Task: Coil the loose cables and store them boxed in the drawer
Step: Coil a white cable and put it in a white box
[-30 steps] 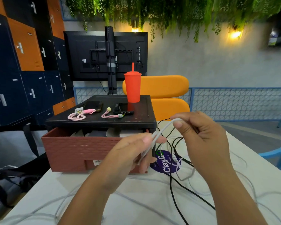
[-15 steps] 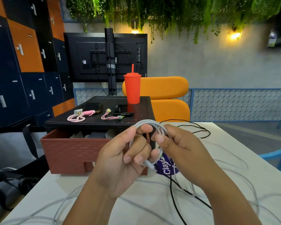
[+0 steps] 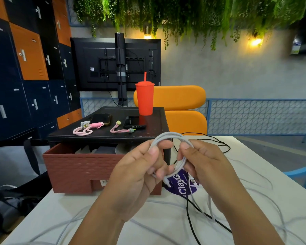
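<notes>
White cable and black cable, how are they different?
The white cable is pale; the black cable is dark. The white cable is wound into a loop held up by the left hand and right hand; the black cable lies loose on the table. Both are thin cords.

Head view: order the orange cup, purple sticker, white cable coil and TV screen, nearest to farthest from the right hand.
1. white cable coil, held in the right hand.
2. purple sticker, just beneath.
3. orange cup, farther back, left.
4. TV screen, far back left.
</notes>
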A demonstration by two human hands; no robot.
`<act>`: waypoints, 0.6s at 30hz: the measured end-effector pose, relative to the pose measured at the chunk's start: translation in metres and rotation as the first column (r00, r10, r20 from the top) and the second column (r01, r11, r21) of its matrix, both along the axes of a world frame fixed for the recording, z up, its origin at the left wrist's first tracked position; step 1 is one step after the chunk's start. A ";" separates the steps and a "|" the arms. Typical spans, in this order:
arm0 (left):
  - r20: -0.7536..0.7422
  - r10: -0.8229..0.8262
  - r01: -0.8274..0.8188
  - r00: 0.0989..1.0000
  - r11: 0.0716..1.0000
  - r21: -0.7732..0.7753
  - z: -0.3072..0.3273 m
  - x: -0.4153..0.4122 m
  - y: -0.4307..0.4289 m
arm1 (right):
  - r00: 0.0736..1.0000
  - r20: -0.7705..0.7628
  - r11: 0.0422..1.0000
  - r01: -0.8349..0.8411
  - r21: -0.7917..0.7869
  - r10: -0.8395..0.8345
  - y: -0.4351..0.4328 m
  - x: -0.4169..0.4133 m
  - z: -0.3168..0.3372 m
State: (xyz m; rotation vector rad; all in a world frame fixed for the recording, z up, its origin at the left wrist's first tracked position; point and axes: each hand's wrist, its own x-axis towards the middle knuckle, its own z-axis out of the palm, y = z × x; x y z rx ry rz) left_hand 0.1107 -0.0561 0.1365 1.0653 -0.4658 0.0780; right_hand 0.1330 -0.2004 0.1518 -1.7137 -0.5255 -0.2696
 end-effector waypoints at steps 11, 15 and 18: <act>0.015 0.078 -0.080 0.997 0.969 0.232 0.002 -0.005 -0.003 | 0.975 0.184 0.982 0.092 0.165 -0.122 -0.008 -0.003 0.011; 0.032 0.058 -0.064 0.998 0.965 0.254 0.001 -0.003 -0.005 | 0.950 0.231 0.954 0.147 0.260 -0.209 -0.004 -0.005 0.010; 0.026 0.071 -0.075 0.997 0.953 0.294 0.001 -0.001 -0.004 | 0.933 0.258 0.939 0.169 0.299 -0.250 -0.004 -0.005 0.008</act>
